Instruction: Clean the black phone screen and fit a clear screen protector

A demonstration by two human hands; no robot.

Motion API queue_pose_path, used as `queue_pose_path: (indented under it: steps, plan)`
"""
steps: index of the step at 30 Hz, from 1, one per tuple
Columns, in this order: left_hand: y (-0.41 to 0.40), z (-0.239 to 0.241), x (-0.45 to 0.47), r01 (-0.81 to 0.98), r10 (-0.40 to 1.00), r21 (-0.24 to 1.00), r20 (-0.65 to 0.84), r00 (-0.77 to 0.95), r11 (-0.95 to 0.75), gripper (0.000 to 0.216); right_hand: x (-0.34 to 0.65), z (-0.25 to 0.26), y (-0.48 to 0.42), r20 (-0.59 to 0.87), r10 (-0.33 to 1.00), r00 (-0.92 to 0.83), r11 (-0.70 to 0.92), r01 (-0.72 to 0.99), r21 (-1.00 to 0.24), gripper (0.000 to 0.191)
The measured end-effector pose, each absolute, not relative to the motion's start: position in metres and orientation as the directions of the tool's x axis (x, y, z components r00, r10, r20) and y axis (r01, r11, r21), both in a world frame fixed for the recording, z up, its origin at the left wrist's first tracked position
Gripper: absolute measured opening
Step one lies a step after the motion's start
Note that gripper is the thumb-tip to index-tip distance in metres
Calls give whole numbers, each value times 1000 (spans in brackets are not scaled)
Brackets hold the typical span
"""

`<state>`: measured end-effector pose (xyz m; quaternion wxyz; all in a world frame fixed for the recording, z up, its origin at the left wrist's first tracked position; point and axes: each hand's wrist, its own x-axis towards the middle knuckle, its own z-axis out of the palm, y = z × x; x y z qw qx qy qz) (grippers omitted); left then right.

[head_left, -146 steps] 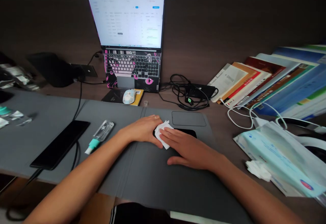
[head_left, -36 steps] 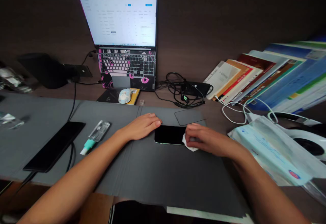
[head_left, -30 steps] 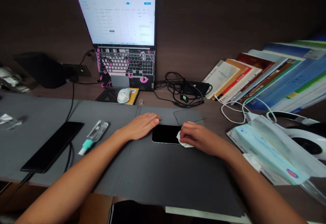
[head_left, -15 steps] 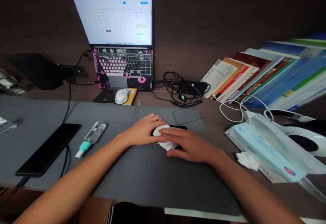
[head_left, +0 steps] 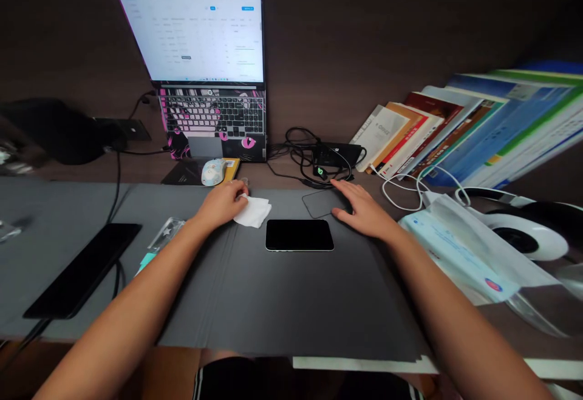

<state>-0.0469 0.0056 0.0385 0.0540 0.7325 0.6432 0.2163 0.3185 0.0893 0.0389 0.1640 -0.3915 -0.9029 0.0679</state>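
A smartphone (head_left: 299, 235) with a dark screen lies face up on the grey desk mat between my hands. My left hand (head_left: 222, 204) is closed on a white tissue (head_left: 254, 212), which spreads out on the mat to the left of the phone. Beyond the phone lies a thin clear sheet with a dark rim, like a screen protector (head_left: 316, 204). My right hand (head_left: 362, 209) is at its right end, thumb and fingers apart. Whether the fingertips touch the sheet I cannot tell.
A laptop (head_left: 212, 121) stands at the back, a mouse (head_left: 213, 172) before it. At left are a larger black phone (head_left: 86, 269) and a spray bottle (head_left: 166, 233), partly behind my forearm. Cables (head_left: 300, 145), books (head_left: 423, 127), a tissue pack (head_left: 455, 254) and headphones (head_left: 528, 236) occupy the right.
Both hands have left the phone, uncovering its screen. My left hand has carried the tissue to the left; my right hand has moved right and away from me to the clear sheet.
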Motion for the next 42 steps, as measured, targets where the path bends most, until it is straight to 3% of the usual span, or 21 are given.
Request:
queue_pose_path:
  steps: [8, 16, 22, 34, 38, 42]
  plan:
    - [12, 30, -56, 923, 960, 382, 271, -65, -45, 22, 318, 36, 91, 202, 718, -666, 695, 671, -257, 90]
    - [3, 35, -37, 885, 916, 350, 363, 172, -305, 26, 328, 42, 91, 161, 691, -705, 718, 641, -271, 80]
    - [-2, 34, -26, 836, 855, 302, 409, 320, -458, 25, 321, 36, 94, 238, 694, -679, 720, 652, -240, 73]
    - [-7, 33, -15, 804, 847, 331, 394, 357, -494, 37, 310, 38, 93, 381, 681, -626, 722, 660, -208, 67]
    - [-12, 37, -10, 764, 794, 311, 456, 402, -565, 64, 299, 53, 69, 374, 674, -637, 739, 588, -330, 67]
    - [-19, 45, -2, 702, 659, 177, 555, 508, -689, 78, 285, 64, 41, 204, 690, -694, 591, 378, -713, 60]
